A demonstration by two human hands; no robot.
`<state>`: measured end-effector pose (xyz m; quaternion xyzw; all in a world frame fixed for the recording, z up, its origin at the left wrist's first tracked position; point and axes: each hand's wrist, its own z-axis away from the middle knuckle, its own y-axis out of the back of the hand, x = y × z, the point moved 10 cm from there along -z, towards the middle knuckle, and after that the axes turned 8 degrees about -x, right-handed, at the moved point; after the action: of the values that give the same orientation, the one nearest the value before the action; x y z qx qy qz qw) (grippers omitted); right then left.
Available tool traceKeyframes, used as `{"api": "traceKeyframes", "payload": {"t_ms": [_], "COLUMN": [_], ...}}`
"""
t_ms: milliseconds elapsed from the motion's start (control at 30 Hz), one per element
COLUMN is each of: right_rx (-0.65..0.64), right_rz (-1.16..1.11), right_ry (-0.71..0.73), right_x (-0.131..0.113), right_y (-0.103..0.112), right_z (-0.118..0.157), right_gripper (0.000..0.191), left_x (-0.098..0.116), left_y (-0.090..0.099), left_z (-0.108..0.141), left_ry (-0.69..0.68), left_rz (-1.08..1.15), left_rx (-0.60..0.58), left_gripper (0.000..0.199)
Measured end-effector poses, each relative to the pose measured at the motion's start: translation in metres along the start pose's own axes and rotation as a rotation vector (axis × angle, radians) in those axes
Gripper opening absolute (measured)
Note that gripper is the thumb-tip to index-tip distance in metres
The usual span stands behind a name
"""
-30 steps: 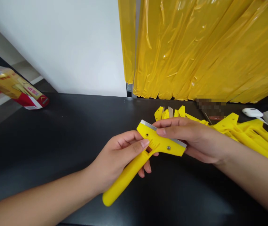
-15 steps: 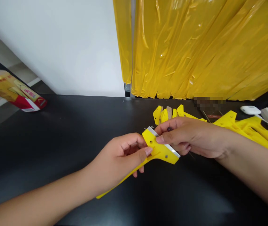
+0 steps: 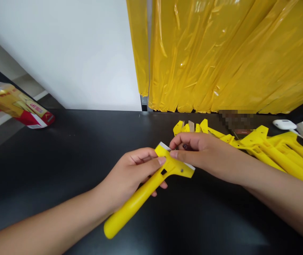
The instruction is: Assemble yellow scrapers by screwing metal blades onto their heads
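Observation:
A yellow scraper (image 3: pixel 135 203) with a metal blade along its head is held over the black table, its handle pointing toward the lower left. My left hand (image 3: pixel 138 170) is closed round the neck of the scraper, thumb on the head near a hole. My right hand (image 3: pixel 199 150) pinches the blade edge of the head with thumb and fingers. A small dark round thing (image 3: pixel 185 146) shows between the right fingers; what it is I cannot make out. A screw sits in the head near its right corner.
Several yellow scrapers (image 3: pixel 281 152) lie on the black table (image 3: pixel 61 152) behind and right of my right hand. A white earphone case (image 3: pixel 284 124) is at the far right. A red and yellow package (image 3: pixel 21 104) stands at the left. Yellow plastic sheeting (image 3: pixel 207 53) hangs behind.
The scraper has shifted slightly left and turned, so its full handle and a square hole now show. Both hands moved a little left with it, still holding it.

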<state>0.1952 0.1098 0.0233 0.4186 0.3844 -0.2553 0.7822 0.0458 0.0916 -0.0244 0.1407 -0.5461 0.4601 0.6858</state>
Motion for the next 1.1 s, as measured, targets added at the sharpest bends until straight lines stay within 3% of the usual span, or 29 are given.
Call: {"api": "traceKeyframes", "payload": {"t_ms": [233,333,500,767,967,1100], "right_rx": [0.358,0.400,0.362,0.291,0.400,0.396], "right_rz": [-0.180,-0.074,0.267,0.329,0.398,0.453], "right_ry": [0.323,0.447,0.577,0.551,0.520,0.467], "right_x": [-0.021,-0.038,-0.060,-0.049,-0.056,-0.056], "right_y": [0.031,0.025,0.003,-0.007,0.009,0.012], "right_z": [0.024,0.033,0.039,0.026,0.039,0.042], "right_gripper": [0.018,0.027,0.018,0.010,0.015,0.018], "left_x": [0.027,0.026,0.024,0.025,0.023,0.023], "left_y": [0.045,0.048,0.044,0.041,0.038,0.030], "left_z": [-0.001,-0.004,-0.003,-0.001,-0.002,-0.002], "left_ry": [-0.245,-0.266,-0.253,-0.256,-0.230,-0.216], "left_rz": [0.145,0.204,0.175,0.146,0.107,0.077], "left_rx": [0.302,0.299,0.290,0.291,0.293,0.248], "left_gripper": [0.016,0.015,0.019,0.026,0.022,0.018]}}
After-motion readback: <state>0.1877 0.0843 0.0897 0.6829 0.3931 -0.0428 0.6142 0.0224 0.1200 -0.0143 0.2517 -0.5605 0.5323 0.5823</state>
